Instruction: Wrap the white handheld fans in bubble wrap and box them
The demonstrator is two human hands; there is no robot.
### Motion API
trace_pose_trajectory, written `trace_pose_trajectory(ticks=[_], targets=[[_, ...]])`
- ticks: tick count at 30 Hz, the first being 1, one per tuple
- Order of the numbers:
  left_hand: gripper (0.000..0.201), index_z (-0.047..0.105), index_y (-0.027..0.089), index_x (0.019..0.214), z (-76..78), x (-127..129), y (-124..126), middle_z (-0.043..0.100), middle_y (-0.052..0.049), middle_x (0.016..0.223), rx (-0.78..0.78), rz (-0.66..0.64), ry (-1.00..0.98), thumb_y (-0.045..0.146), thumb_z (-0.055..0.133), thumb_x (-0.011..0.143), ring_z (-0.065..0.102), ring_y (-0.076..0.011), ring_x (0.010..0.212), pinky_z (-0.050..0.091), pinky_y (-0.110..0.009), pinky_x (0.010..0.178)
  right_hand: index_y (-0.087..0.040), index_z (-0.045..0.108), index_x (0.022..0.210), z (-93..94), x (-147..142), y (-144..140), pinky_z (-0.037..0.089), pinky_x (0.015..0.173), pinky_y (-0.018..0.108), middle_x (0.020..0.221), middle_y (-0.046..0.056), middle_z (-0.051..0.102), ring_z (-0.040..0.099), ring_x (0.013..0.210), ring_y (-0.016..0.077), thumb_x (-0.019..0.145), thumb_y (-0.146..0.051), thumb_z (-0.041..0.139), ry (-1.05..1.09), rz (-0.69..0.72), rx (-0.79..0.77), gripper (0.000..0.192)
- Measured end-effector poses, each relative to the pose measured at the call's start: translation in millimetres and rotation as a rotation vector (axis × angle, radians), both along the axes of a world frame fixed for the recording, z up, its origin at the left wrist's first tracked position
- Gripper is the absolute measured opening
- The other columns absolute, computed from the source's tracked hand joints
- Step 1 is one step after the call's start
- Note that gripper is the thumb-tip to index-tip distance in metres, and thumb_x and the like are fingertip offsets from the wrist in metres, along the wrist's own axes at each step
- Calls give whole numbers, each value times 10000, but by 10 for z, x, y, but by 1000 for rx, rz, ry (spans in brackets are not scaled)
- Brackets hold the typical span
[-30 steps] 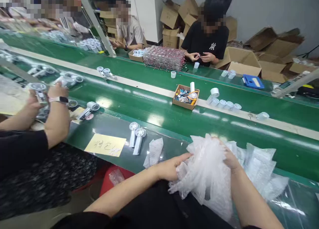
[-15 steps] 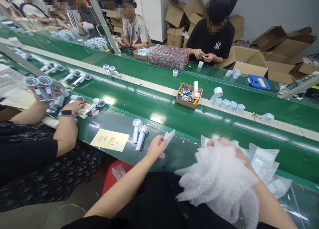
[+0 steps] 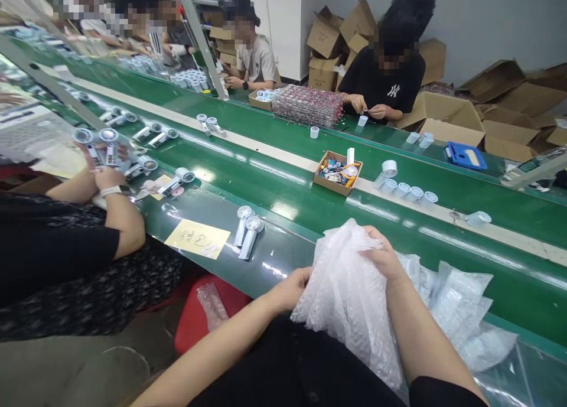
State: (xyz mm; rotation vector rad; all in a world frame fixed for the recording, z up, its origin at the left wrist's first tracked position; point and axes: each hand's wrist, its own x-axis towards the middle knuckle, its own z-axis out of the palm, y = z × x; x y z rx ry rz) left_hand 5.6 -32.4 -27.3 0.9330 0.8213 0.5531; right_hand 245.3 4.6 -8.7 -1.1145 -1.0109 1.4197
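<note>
A bunch of translucent bubble-wrap bags (image 3: 348, 295) hangs in front of my body, over the near edge of the bench. My right hand (image 3: 383, 254) grips it at the upper right, fingers closed on the plastic. On its left side my left hand (image 3: 297, 287) holds the edge, with the fingertips partly hidden behind the wrap. To the left of my hands, two silver handheld fans (image 3: 250, 237) lie side by side on the bench. Filled bubble-wrap pouches (image 3: 460, 292) are piled to the right of my right forearm.
A yellow handwritten paper (image 3: 197, 239) lies left of the fans. Beyond the bench runs a green conveyor (image 3: 274, 182) with a small carton of parts (image 3: 337, 173) and several pale cups (image 3: 403, 189). A co-worker (image 3: 119, 224) at left handles fans. A red stool (image 3: 188, 318) stands below.
The bubble-wrap bunch has swung left and up, held by my right hand. My left hand has moved from a small white sheet over the bench to the bunch's left edge.
</note>
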Motion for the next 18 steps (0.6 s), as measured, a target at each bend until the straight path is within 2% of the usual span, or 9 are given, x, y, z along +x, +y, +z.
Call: trace_pose_trajectory(ticks=[2,3,5,7,9,11,14,16,18], targets=[[408,722,157,943,-115,-13,-30,703,-40,852,-20,120,-30,362,829,606,641,-253,958,492,-306,821,-234,607,882,-108,17,9,404,573,238,728,-41,602,518,612,139,536,-309,813,-18,-41,6,410],[482,709,157,1001,-138,-29,-13,709,-58,893,-70,170,-71,469,796,645,644,-268,983,498,-326,838,-237,596,903,-168,-2,26,410,576,244,735,-41,600,523,613,142,552,-321,793,-38,-64,12,411],[729,655,136,1130,-124,-82,57,713,-113,975,-177,234,-170,724,632,699,649,-306,1011,511,-381,859,-240,576,938,-296,-105,77,427,593,260,756,-36,601,536,630,153,576,-336,758,-101,-106,27,417],[931,548,127,1284,-76,-155,120,691,-154,1100,-214,268,-225,835,533,679,627,-337,1081,500,-425,912,-234,570,964,-437,-297,134,448,641,279,807,-22,613,553,681,165,586,-323,734,-157,-143,47,422],[1032,365,171,1435,-59,-229,130,638,-152,1237,-161,270,-129,744,676,635,596,-339,1150,479,-441,960,-226,569,1002,-591,-546,181,468,709,298,881,-1,627,573,759,180,604,-310,707,-188,-154,61,429],[1128,219,209,1498,-110,-287,91,581,-143,1324,-33,264,143,495,825,590,567,-334,1198,448,-448,1007,-222,555,1075,-747,-788,217,485,764,319,959,20,630,590,825,193,644,-323,666,-214,-160,68,457],[1053,241,204,1489,-311,-328,14,562,-141,1334,154,300,585,241,794,593,528,-341,1242,388,-473,1068,-193,494,1219,-920,-979,238,513,791,377,993,59,630,613,852,222,691,-341,628,-273,-172,44,565],[941,287,173,1459,-488,-320,-9,565,-149,1325,159,305,651,206,735,632,535,-322,1238,400,-458,1063,-154,448,1294,-961,-955,186,497,867,468,1059,121,620,607,956,279,716,-336,613,-341,-217,27,628],[902,301,122,1435,-657,-290,-3,562,-176,1327,103,272,584,223,724,646,562,-297,1210,450,-419,1020,-135,439,1325,-953,-871,35,391,1008,566,1216,192,559,513,1173,344,749,-327,596,-409,-290,36,627]])
